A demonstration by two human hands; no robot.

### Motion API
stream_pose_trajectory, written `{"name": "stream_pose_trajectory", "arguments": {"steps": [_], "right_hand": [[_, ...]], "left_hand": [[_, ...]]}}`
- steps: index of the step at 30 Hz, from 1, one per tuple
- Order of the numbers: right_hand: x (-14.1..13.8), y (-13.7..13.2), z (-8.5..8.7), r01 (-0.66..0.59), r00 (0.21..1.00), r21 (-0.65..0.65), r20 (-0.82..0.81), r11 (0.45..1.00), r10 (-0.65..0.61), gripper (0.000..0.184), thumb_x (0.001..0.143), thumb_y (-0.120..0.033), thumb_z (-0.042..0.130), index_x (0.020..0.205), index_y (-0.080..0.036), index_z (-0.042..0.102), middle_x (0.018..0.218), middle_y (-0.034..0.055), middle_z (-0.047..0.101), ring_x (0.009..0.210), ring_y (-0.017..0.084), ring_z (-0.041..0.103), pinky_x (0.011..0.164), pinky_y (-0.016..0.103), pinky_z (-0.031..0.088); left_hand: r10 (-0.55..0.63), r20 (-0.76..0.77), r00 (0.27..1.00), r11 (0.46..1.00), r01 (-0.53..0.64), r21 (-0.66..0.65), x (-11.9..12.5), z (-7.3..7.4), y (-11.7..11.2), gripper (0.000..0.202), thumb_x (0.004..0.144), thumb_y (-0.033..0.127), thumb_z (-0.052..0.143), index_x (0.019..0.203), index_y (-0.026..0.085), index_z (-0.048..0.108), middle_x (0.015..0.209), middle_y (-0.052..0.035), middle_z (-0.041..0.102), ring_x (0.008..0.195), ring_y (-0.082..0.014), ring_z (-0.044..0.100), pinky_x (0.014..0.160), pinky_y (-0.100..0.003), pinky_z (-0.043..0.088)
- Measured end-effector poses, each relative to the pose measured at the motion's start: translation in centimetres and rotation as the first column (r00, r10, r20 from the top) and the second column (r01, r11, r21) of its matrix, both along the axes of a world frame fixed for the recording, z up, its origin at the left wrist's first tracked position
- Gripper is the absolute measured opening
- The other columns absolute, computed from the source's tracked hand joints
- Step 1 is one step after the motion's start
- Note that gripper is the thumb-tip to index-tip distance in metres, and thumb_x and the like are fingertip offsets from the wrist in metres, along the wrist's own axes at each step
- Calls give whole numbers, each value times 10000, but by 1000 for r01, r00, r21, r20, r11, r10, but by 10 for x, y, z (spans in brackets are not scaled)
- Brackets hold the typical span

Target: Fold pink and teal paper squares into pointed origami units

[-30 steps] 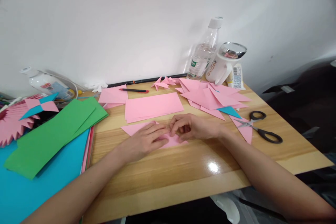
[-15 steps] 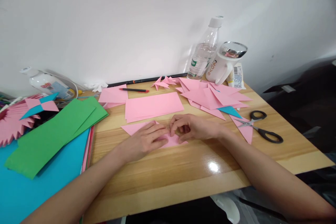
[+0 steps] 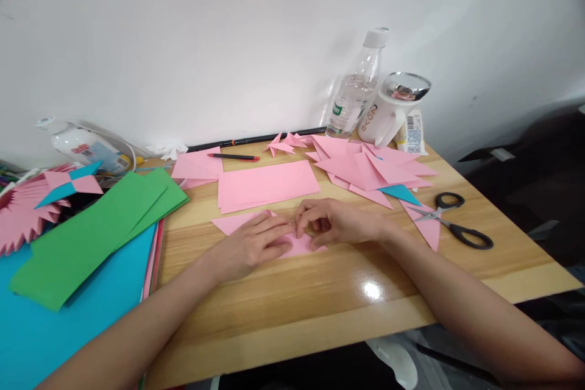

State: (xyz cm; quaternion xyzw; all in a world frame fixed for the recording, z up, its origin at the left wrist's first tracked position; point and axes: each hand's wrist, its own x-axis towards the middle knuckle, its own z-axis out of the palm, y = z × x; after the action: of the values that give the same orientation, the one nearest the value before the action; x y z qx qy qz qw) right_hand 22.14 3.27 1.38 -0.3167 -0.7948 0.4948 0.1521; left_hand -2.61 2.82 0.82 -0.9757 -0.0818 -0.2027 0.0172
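Note:
A pink paper piece lies on the wooden table, partly folded into a triangle. My left hand lies flat on it with fingers stretched out, pressing it down. My right hand is curled over the paper's right part, fingertips pinching a fold just right of my left fingers. Much of the paper is hidden under both hands.
Pink rectangular sheets lie just behind, a pile of pink triangles at the right, scissors further right. A red pen, a water bottle and a white mug stand by the wall. Green and blue sheets cover the left.

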Motion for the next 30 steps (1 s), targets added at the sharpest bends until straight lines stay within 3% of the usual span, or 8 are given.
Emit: {"name": "stream_pose_trajectory", "arguments": {"steps": [30], "right_hand": [[-1, 0, 0, -16, 1000, 4, 1, 1000, 16, 138, 738, -132, 692, 864, -187, 698, 962, 15, 550, 642, 67, 444, 581, 196, 394]], "left_hand": [[-28, -18, 999, 999, 28, -28, -1, 1, 0, 313, 977, 153, 334, 1003, 128, 645, 1165, -125, 640, 1141, -236, 536, 959, -415, 446]]}}
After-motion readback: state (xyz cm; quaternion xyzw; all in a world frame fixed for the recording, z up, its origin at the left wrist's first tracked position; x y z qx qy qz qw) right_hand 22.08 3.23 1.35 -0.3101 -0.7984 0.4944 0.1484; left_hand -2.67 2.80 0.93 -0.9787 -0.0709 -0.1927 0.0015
